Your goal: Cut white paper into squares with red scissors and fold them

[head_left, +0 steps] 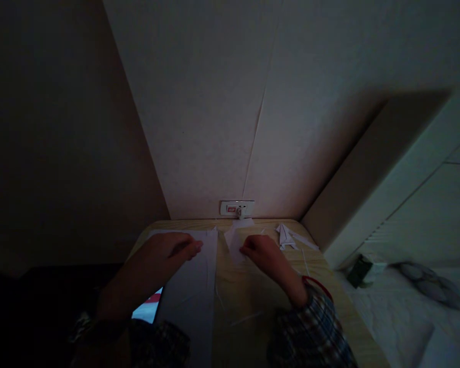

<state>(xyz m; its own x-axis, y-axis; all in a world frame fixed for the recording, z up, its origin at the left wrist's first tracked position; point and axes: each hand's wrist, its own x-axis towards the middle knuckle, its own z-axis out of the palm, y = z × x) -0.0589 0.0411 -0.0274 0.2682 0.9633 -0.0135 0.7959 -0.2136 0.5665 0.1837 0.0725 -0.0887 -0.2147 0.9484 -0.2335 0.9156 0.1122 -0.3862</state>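
My right hand (262, 251) pinches the edge of a small piece of white paper (233, 246) above the wooden table. My left hand (178, 249) hovers over a large white paper sheet (191, 306), its thumb and fingers pressed together; whether anything thin is between them is too dark to tell. To the right of my right hand lies a folded paper shape (285, 236) with pointed ends. Beneath my left forearm a lit phone screen (147, 309) shows in part.
Thin paper strips (246, 318) are scattered on the wooden table (237, 291). On the wall behind it is a socket (236, 208) with a plug in it. At the right, a green and white box (362, 271) and a patterned item (429, 283) lie on a bed.
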